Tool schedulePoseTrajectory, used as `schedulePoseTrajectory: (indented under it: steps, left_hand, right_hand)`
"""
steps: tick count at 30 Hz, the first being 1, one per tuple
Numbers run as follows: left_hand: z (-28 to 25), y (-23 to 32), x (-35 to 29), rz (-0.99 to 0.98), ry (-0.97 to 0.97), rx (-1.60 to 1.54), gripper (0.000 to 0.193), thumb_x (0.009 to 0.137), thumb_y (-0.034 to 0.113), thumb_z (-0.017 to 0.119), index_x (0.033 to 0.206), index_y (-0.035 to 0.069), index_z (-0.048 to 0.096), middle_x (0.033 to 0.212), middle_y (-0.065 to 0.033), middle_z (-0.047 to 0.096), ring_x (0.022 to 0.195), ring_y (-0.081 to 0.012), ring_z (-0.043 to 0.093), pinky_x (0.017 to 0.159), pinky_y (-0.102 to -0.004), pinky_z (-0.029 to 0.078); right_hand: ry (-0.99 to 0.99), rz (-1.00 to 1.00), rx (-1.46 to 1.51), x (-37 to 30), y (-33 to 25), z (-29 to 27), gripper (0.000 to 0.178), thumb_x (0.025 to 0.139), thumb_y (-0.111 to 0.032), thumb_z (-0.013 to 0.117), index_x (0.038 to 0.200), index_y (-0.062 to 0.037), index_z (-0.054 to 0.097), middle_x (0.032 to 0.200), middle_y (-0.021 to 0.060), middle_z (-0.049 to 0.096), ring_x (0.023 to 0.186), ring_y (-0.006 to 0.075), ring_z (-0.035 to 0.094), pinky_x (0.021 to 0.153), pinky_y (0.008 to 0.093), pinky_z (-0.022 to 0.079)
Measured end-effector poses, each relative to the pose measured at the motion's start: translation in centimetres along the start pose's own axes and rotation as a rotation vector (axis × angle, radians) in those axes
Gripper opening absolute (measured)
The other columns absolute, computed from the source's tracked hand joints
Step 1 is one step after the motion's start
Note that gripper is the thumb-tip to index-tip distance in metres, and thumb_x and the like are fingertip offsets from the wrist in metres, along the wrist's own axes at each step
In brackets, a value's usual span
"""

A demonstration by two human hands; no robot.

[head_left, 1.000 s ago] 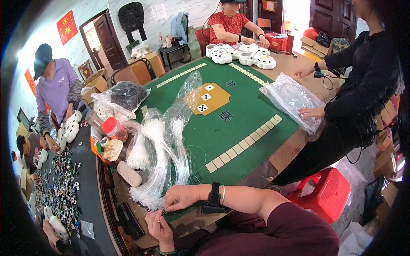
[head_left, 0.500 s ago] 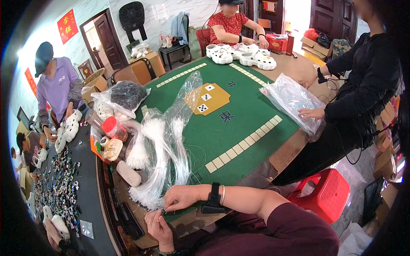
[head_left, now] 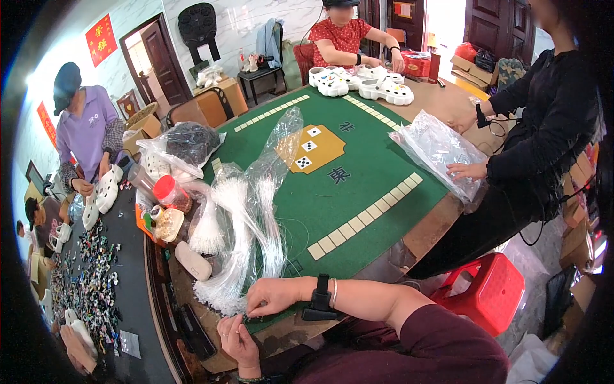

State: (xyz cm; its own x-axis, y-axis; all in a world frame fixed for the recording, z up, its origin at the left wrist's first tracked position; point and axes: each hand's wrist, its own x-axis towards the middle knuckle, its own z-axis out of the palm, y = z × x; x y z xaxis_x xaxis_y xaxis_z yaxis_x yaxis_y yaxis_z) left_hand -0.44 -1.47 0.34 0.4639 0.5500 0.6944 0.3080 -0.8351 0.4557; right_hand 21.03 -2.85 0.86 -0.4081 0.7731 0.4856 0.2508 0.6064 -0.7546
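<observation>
At the near edge of the green table mat, my right hand (head_left: pixel 275 296) is closed in a pinch, its fingertips pointing down to the left. My left hand (head_left: pixel 239 344) is just below it, thumb and fingers pressed together. The fingertips of both hands nearly meet, and whatever lies between them is too small to make out. Right beside them lie bundles of thin clear plastic strands (head_left: pixel 236 256) with clustered white ends. A clear plastic bag (head_left: pixel 284 141) stretches from the strands across the mat. A pale rounded case (head_left: pixel 192 260) rests left of the bundles.
A red-lidded jar (head_left: pixel 169 190) and a bagged dark bundle (head_left: pixel 188 142) stand left. Small colourful charms (head_left: pixel 86 281) cover the dark side table. Co-workers handle white clogs (head_left: pixel 385 91) at the far side and a plastic bag (head_left: pixel 438 153) at right. A red stool (head_left: pixel 483 291) stands right.
My hands have hardly moved. At the left, the co-worker in purple has shifted a hand on the white clogs, and another hand at the lower left has moved over the clogs there.
</observation>
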Motion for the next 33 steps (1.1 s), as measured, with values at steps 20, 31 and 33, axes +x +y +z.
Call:
schedulePoseTrajectory:
  steps: [20,31,33]
  left_hand:
    - [-0.13,-0.13,-0.24,-0.025,0.020,-0.029,0.020,0.094,0.013,0.052,0.098,-0.002,0.065,0.092,-0.0140,0.064,0.091,-0.0368,0.058,0.089,-0.0460,0.044]
    - [0.01,-0.20,-0.38,-0.030,0.038,-0.041,0.027,0.098,0.017,0.047,0.100,-0.004,0.064,0.089,-0.0154,0.065,0.089,-0.0338,0.059,0.088,-0.0436,0.045]
    - [-0.07,-0.37,-0.43,-0.024,0.045,-0.047,0.027,0.097,0.017,0.047,0.100,-0.004,0.063,0.089,-0.0155,0.065,0.088,-0.0335,0.059,0.087,-0.0433,0.045]
  right_hand:
    - [0.006,-0.008,0.016,0.09,-0.28,-0.05,0.013,0.085,-0.014,0.064,0.084,-0.0016,0.068,0.071,0.0122,0.061,0.067,0.0283,0.058,0.061,0.0368,0.045]
    - [-0.010,0.003,-0.001,-0.13,0.39,-0.02,0.014,0.086,-0.015,0.063,0.088,-0.0014,0.068,0.074,0.0124,0.063,0.071,0.0297,0.060,0.064,0.0379,0.047]
    - [-0.015,0.008,-0.005,0.01,0.19,0.03,0.015,0.086,-0.015,0.063,0.087,-0.0014,0.068,0.074,0.0126,0.063,0.071,0.0299,0.060,0.064,0.0380,0.047]
